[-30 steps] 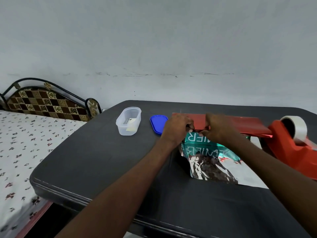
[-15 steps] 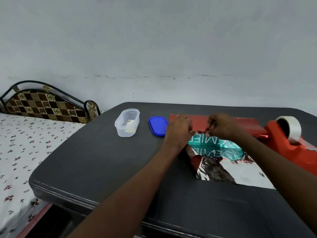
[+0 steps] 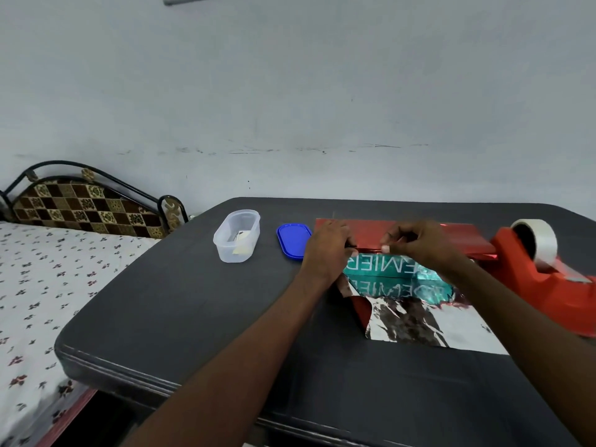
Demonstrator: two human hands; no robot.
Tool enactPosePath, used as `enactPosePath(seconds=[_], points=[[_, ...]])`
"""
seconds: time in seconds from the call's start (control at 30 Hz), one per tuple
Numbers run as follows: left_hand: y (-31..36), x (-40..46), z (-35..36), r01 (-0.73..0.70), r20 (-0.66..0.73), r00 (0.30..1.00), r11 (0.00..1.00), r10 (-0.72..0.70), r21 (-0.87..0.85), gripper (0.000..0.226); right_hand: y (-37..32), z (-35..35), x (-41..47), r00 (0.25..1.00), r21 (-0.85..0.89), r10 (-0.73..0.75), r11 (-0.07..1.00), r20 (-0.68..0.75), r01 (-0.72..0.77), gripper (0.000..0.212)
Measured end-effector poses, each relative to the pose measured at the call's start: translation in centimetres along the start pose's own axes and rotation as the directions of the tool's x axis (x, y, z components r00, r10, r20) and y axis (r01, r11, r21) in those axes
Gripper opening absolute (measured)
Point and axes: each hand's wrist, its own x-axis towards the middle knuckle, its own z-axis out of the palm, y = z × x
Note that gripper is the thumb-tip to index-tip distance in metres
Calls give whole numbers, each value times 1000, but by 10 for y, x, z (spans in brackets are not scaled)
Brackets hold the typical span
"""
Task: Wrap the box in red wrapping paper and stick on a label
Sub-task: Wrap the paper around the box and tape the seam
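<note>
A teal box (image 3: 383, 269) with white lettering lies on a sheet of red wrapping paper (image 3: 416, 330) whose shiny silver underside faces up toward me. The paper's red far flap (image 3: 464, 238) is folded over the top of the box. My left hand (image 3: 325, 250) and my right hand (image 3: 416, 241) both pinch the folded red edge along the box top, a short gap between them. Most of the box is hidden by the paper and my hands.
A red tape dispenser (image 3: 545, 275) with a roll of clear tape stands at the right. A clear plastic container (image 3: 237, 235) holding small paper pieces and its blue lid (image 3: 292, 240) sit left of my hands on the dark table (image 3: 193, 317). A bed (image 3: 38, 285) lies further left.
The red flap has been pulled further over the box top, and the silver side of the sheet lies flatter in front. My hands have stayed at the folded edge.
</note>
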Motion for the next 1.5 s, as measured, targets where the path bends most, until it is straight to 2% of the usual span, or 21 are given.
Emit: enactPosePath(seconds=[0.13, 0.23, 0.33, 0.43, 0.5, 0.6, 0.67, 0.73, 0.83, 0.97, 1.03, 1.13, 1.2, 1.27, 1.37, 1.5], points=[[1, 1, 0, -13, -13, 1000, 1000, 13, 1, 12, 7, 5, 4, 996, -149, -31, 989, -80, 19, 9], [-1, -2, -1, -49, -29, 998, 997, 51, 52, 12, 7, 12, 2, 985, -187, -92, 980, -145, 64, 10], [-4, -7, 0, -133, -39, 990, 982, 139, 132, 27, 7, 16, -3, 969, -186, -138, 978, -205, 100, 12], [-8, -10, 6, -302, 26, 949, 882, 314, 361, 54, 6, 18, -4, 962, -185, -142, 978, -232, 100, 15], [-8, -13, 10, -359, 48, 923, 812, 381, 460, 55, 6, 19, -3, 961, -205, -150, 973, -234, 103, 16], [-4, -12, 9, -407, 72, 897, 750, 437, 521, 46, 8, 19, -3, 963, -222, -141, 971, -229, 89, 17], [-3, -11, 5, -408, 82, 899, 753, 431, 517, 40, 9, 20, -3, 965, -236, -142, 968, -221, 88, 22], [-4, -11, 1, -378, 72, 918, 803, 391, 460, 39, 9, 20, -4, 965, -254, -151, 963, -216, 94, 25], [-7, -11, -1, -314, 61, 948, 883, 313, 349, 37, 9, 19, -4, 961, -288, -190, 949, -203, 127, 19], [-11, -12, -3, -250, 50, 968, 935, 245, 250, 34, 13, 22, -8, 946, -361, -252, 918, -204, 167, 16], [-7, -12, -3, -245, 66, 969, 940, 236, 238, 33, 18, 27, -14, 937, -476, -300, 860, -180, 184, 18], [-3, -11, -5, -244, 69, 970, 937, 234, 251, 32, 22, 33, -27, 933, -668, -353, 710, -67, 221, 50], [-4, -11, -7, -235, 62, 972, 937, 227, 257, 32, 22, 35, -33, 911, -743, -411, 619, -29, 255, 53], [-5, -11, -7, -231, 78, 973, 936, 218, 265, 32, 24, 37, -38, 895, -777, -445, 579, -44, 249, 52], [-1, -12, -7, -233, 115, 971, 936, 209, 265, 34, 22, 39, -43, 889, -762, -447, 607, -95, 224, 47], [-3, -10, -14, -245, 139, 967, 926, 213, 289, 37, 11, 41, -44, 918, -742, -382, 646, -108, 181, 41]])
